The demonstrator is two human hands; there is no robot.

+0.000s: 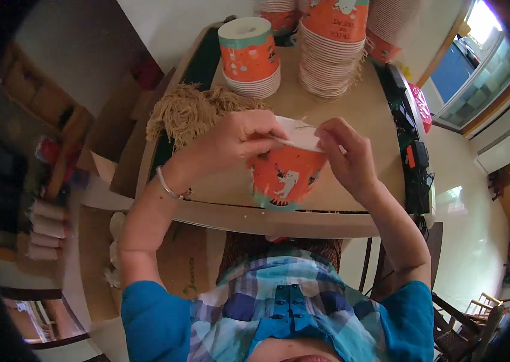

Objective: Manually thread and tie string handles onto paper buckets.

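An orange paper bucket (285,176) with a pale green base band and a white animal print stands near the table's front edge, tilted slightly. Its white inside shows between my hands. My left hand (248,134) is closed in a pinch at the left of the rim, thumb against forefinger. At the right side of the rim, my right hand (348,151) pinches too, its fingertips close together. A thin tan strand (304,126) shows over the opening by my right fingertips; which hand grips it is hard to make out.
Beyond my left hand lies a heap of tan twine strands (185,114). Upside-down orange buckets (248,54) stand behind it, with a tall nested stack (332,63) to their right. Black adapters and cables (416,157) line the table's right edge. A cardboard box (179,259) sits below.
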